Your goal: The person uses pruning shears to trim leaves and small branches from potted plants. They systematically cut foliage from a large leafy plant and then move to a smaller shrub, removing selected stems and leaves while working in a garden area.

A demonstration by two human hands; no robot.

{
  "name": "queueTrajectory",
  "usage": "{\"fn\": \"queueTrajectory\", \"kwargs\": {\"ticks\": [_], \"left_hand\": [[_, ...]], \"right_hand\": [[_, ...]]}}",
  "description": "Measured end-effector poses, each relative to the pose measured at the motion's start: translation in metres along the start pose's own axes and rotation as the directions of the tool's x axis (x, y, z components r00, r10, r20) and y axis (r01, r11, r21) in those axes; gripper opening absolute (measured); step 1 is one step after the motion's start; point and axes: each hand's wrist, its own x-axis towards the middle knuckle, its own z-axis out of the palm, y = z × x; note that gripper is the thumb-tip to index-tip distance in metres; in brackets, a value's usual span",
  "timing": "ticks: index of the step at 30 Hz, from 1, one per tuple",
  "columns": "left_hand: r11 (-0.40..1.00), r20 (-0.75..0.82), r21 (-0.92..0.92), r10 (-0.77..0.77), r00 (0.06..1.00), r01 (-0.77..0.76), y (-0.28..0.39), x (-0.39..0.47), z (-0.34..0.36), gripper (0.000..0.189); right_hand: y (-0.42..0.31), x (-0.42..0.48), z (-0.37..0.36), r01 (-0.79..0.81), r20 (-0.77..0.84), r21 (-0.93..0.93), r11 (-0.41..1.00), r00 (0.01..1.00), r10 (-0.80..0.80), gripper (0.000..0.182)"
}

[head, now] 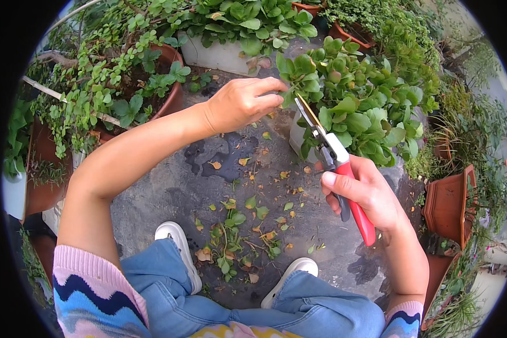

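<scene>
My right hand (365,190) grips a pair of bypass pruning shears (331,148) with red and dark grey handles. Their narrow blades point up and left, towards a leafy shoot (300,74) at the left side of a bushy succulent plant (359,101). With thumb and fingers, my left hand (249,101) pinches the shoot at its left edge, just left of the blade tips. Leaves partly hide the fingertips and the stem. The succulent grows from a pale planter (296,133), mostly covered by its foliage.
Cut stems with green and yellow leaves (232,236) lie on the dark floor (160,198) between my white shoes. A round terracotta pot (173,93) with trailing plants stands at left. A white trough planter (215,55) sits at the back, and a brown pot (448,205) at right.
</scene>
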Motion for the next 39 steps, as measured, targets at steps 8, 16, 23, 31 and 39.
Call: {"fn": "queueTrajectory", "kwargs": {"ticks": [8, 16, 23, 31, 39], "left_hand": [[0.997, -0.032, -0.042, 0.066, 0.997, -0.067, -0.004, -0.006, 0.0, 0.022], [0.994, -0.003, -0.064, 0.091, 0.996, -0.091, -0.002, -0.005, -0.001, 0.024], [0.988, 0.094, -0.117, 0.107, 0.99, -0.096, -0.003, -0.012, -0.012, 0.02], [0.964, 0.168, -0.051, -0.249, 0.954, 0.26, 0.002, 0.045, -0.032, 0.009], [0.879, 0.116, -0.365, -0.283, 0.952, 0.306, 0.025, 0.131, 0.024, 0.017]], "right_hand": [[-0.023, 0.03, -0.009, -0.118, -0.075, -0.191, 0.974, 0.992, 0.105, 0.037], [-0.028, 0.04, -0.011, -0.151, -0.082, -0.23, 0.961, 0.987, 0.136, 0.041], [-0.015, 0.03, -0.012, -0.097, -0.09, -0.205, 0.974, 0.993, 0.08, 0.035], [-0.005, -0.028, -0.03, -0.037, -0.156, 0.028, 0.999, 0.987, 0.041, 0.038], [0.008, -0.039, -0.039, -0.017, -0.21, 0.115, 0.993, 0.977, 0.041, 0.038]]}}
